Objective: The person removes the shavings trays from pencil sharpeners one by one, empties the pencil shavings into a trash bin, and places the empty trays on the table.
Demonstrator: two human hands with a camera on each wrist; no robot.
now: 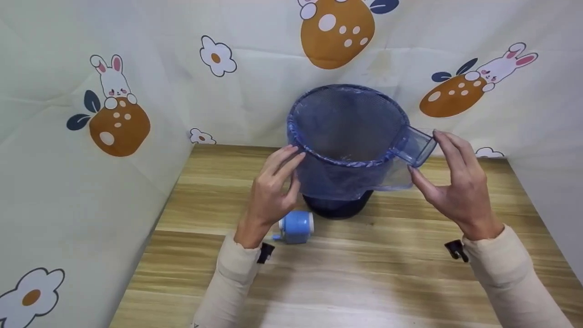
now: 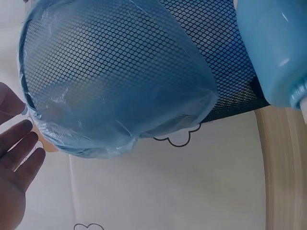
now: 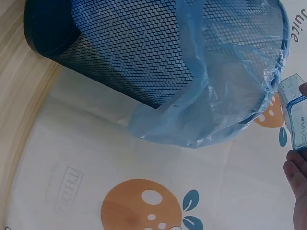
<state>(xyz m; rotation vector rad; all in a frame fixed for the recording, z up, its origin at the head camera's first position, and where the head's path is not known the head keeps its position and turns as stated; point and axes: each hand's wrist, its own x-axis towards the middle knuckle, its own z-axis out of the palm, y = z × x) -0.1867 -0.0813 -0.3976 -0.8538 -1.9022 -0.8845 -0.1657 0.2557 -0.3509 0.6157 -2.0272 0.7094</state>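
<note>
A black mesh bin [image 2: 230, 43] stands on the table, lined with a thin blue plastic bag [image 1: 337, 182] folded over its rim. My right hand [image 1: 460, 189] pinches a small clear plastic drawer [image 1: 415, 145] between thumb and fingers. The drawer is tilted, its far end at the bin's right rim; some dark bits show inside the bin, too small to identify. My left hand [image 1: 275, 187] touches the bag-covered rim on the left with its fingertips, the fingers fairly straight. Below the left hand sits a blue crank pencil sharpener [image 1: 297, 226], also partly seen in the left wrist view.
The wood-patterned table [image 1: 218, 191] lies under everything. A pale cloth [image 1: 255, 95] printed with rabbits, orange fruit and flowers rises behind and at both sides, close to the bin's back. Black clips [image 1: 456, 250] are at both wrists.
</note>
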